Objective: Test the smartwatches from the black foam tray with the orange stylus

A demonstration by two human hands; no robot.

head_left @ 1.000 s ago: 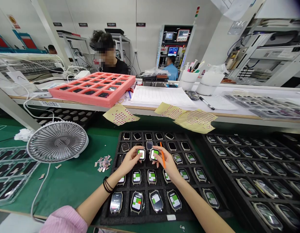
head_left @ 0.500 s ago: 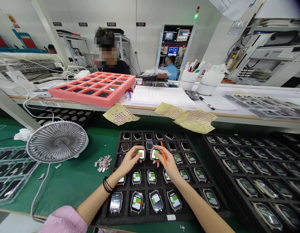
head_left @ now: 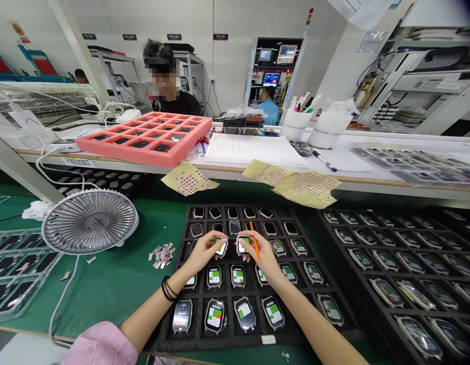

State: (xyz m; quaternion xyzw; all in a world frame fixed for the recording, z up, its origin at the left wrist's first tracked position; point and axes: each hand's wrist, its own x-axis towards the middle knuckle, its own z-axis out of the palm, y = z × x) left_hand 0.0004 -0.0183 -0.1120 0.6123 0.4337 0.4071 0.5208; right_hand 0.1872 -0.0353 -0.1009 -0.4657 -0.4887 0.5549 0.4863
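Note:
My left hand (head_left: 204, 252) grips a lit smartwatch body (head_left: 220, 247), its thumb lying over the screen. Beside it, my right hand (head_left: 262, 253) holds a second lit watch body (head_left: 243, 245) with the thumb on its green and white screen. An orange stick (head_left: 255, 240), perhaps a pen or pry tool, is also tucked between the right fingers. Both watches are above a black foam tray (head_left: 227, 342), whose pockets hold several strapless watches, some with green and white screens, others dark. My fingers hide some of the pockets.
A grey fan (head_left: 91, 222) and a pile of small strips (head_left: 161, 256) are to the left. Another black tray (head_left: 366, 304) of watches lies right. On the shelf are a pink foam tray (head_left: 170, 158) and papers (head_left: 253, 150); yellow sticker sheets (head_left: 311, 188) hang from its edge. A person (head_left: 177, 104) sits opposite.
The watch in my left hand has tilted slightly, and my right thumb has shifted on its watch's screen. The person opposite has moved a little to the left.

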